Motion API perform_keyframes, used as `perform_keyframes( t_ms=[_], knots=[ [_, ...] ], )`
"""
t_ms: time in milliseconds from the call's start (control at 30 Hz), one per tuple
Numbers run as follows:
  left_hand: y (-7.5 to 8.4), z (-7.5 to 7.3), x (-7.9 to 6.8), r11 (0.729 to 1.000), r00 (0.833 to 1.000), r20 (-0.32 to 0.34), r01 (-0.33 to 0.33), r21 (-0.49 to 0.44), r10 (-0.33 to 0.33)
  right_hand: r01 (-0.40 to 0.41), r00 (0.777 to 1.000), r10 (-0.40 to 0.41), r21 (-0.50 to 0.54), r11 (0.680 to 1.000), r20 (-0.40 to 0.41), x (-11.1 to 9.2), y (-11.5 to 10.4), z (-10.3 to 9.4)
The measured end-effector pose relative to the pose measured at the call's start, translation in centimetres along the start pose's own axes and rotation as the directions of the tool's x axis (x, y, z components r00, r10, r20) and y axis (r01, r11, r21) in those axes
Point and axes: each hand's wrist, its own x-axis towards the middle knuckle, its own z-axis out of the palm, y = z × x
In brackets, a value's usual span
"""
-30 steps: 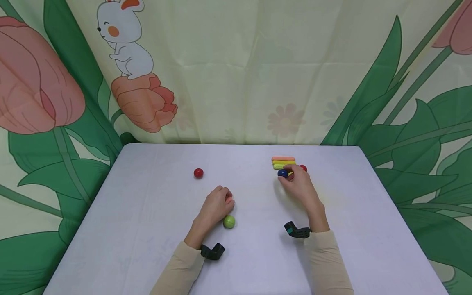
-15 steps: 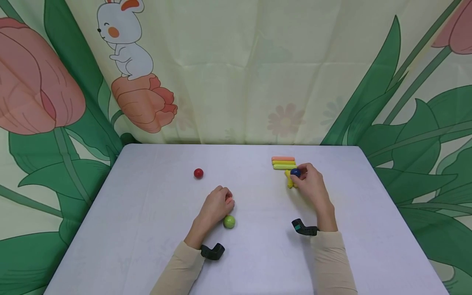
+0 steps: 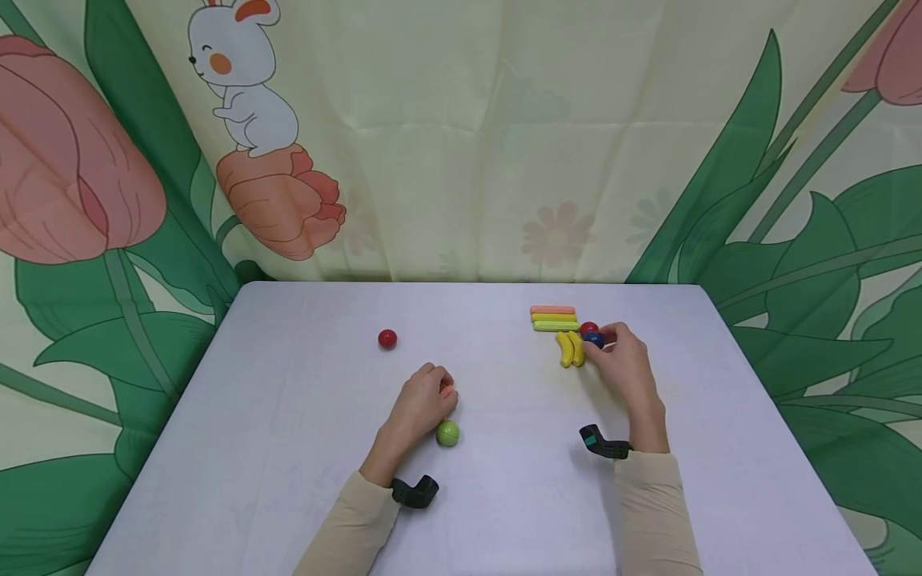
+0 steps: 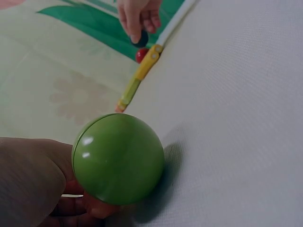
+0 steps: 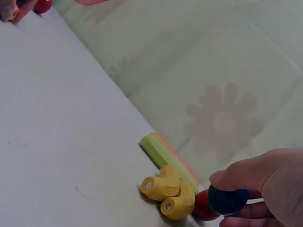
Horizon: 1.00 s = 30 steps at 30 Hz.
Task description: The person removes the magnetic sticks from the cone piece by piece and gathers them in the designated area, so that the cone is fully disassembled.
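My right hand (image 3: pixel 623 360) pinches a dark blue ball (image 5: pixel 226 199) between thumb and fingers, right beside a red ball (image 3: pixel 588 327). Two small yellow toy bananas (image 3: pixel 570 350) lie just left of that ball. Whether the blue ball touches the tabletop, I cannot tell. Curled near the middle of the table, my left hand (image 3: pixel 418 404) holds a small orange piece (image 4: pixel 99 207), mostly hidden by the fingers. A green ball (image 3: pixel 447 434) rests by that hand, large in the left wrist view.
Behind the bananas, orange, yellow and green sticks (image 3: pixel 555 326) lie side by side. Another red ball (image 3: pixel 387 339) sits alone on the left part of the white table (image 3: pixel 252 448). A printed curtain (image 3: pixel 461 160) hangs at the table's far edge.
My right hand has carried the blue ball rightward, from over the bananas to their right side next to the red ball. The bananas have come into view. My left hand has stayed still.
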Motion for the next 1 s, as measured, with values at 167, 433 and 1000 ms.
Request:
perform_keyframes(
  t_ms=[167,433,1000],
  knots=[
    [-0.2,0.1,0.0,1.0,1.0,-0.006,-0.003,-0.002,0.003,-0.023,1.0,0.023,-0.013,1.0,0.004,0.2,0.4,0.0],
    [-0.2,0.1,0.1,1.0,1.0,-0.003,-0.005,-0.014,0.005,-0.049,0.999,0.049,-0.041,0.998,0.004,0.4,0.7,0.5],
    [-0.1,0.1,0.0,1.0,1.0,0.001,-0.003,-0.011,0.003,-0.077,0.997,0.077,-0.048,0.996,0.002,0.9,1.0,1.2]
  ],
)
